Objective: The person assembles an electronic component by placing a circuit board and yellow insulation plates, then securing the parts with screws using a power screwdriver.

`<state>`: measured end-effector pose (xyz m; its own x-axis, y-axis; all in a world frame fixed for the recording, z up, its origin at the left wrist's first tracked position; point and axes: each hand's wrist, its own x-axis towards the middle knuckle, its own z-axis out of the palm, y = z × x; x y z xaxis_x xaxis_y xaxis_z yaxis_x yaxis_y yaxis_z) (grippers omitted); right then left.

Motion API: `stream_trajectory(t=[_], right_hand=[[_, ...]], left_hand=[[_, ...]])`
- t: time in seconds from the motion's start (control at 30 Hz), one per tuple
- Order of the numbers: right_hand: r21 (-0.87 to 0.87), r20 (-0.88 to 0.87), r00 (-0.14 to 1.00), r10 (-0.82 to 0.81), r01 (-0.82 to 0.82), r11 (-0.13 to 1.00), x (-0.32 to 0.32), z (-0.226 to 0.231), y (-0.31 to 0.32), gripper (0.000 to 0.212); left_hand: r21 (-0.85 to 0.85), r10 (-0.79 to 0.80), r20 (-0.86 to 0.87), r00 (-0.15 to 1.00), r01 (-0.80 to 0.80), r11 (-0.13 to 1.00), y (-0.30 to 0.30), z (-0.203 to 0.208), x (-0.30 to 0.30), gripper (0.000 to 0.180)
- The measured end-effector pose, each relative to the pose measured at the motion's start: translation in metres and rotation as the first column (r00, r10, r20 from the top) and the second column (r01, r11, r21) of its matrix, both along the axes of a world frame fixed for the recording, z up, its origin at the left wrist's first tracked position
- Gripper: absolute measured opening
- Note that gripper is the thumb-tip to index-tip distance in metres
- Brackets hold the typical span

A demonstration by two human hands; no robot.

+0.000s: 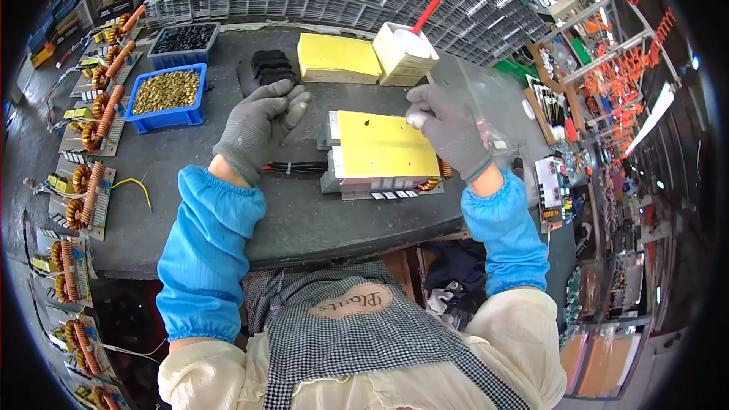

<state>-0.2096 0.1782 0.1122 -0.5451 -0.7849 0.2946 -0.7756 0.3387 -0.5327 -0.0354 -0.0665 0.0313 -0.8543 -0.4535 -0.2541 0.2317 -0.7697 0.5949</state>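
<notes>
A yellow sheet with small holes lies on top of a circuit board assembly with grey metal blocks and copper coils, in front of me on the bench. A small dark spot shows near the sheet's far edge. My right hand, in a grey glove, is at the sheet's far right corner, its fingers curled together. To the left of the assembly, my gloved left hand is raised with bent fingers closed toward the thumb. Whatever either hand pinches is too small to make out. Black cables run out from the assembly's left side.
Beyond my left hand sit stacked black pieces, a blue bin of brass-coloured parts and a bin of black parts. Yellow sheets are stacked beside a white container with a red-handled brush. Coil-bearing circuit boards line the left.
</notes>
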Motion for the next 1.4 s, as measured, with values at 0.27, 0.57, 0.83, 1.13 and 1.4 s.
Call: stream_trajectory(t=[0.27,0.57,0.83,1.13,1.4], right_hand=[[0.016,0.002,1.000,-0.004,0.004,1.000,-0.002,-0.015,0.002,0.027],[0.037,-0.081,0.996,-0.030,0.034,0.999,-0.002,-0.021,0.005,0.023],[0.089,-0.417,0.901,0.119,-0.089,0.992,0.009,-0.016,0.002,0.012],[0.297,-0.474,0.851,0.227,-0.088,0.951,0.006,-0.005,-0.006,0.011],[0.069,-0.255,0.948,0.191,-0.179,0.981,0.010,0.019,-0.005,0.023]], left_hand=[[-0.143,-0.001,0.150,0.989,0.023,0.989,0.008,-0.002,0.000,0.038],[-0.251,-0.006,0.161,0.987,0.047,0.967,0.011,-0.001,-0.002,0.034],[-0.154,-0.009,0.024,1.000,0.013,0.988,-0.003,-0.021,-0.001,0.036],[-0.153,0.058,0.166,0.984,-0.032,0.988,0.008,0.003,0.001,0.033],[0.044,-0.164,-0.059,0.985,0.167,0.985,0.006,-0.009,-0.004,0.031]])
